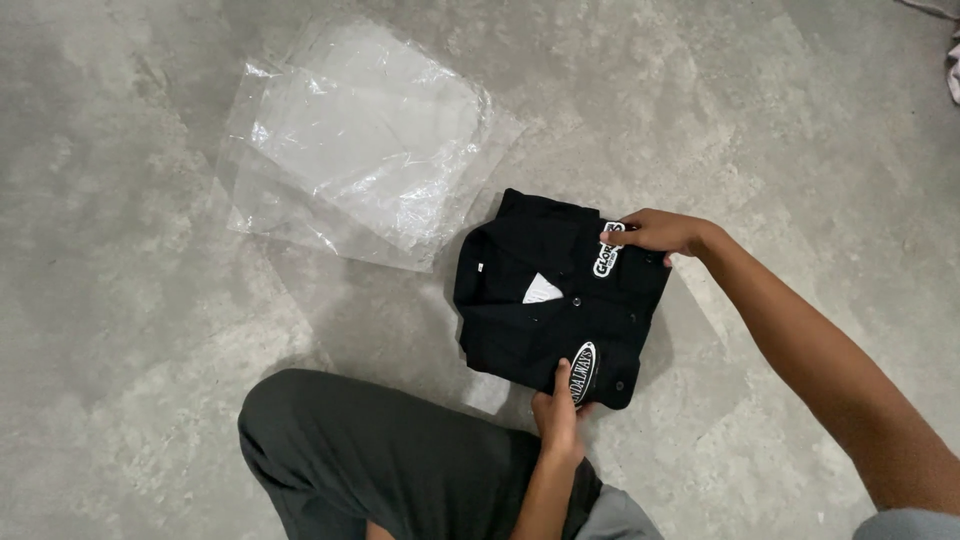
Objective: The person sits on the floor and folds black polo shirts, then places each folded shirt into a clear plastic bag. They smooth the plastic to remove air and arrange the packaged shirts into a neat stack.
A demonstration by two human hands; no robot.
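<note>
Bent close to the camera, a knee in dark pants sits by a folded black shirt on the gray floor. Left hand pinches its near edge. Right hand pinches its far corner. Clear plastic bags lie just beside it.

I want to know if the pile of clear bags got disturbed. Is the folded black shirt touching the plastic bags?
Cannot tell. In the head view the folded black shirt lies right beside the plastic bags; their edges nearly meet, with no plain gap or overlap.
</note>
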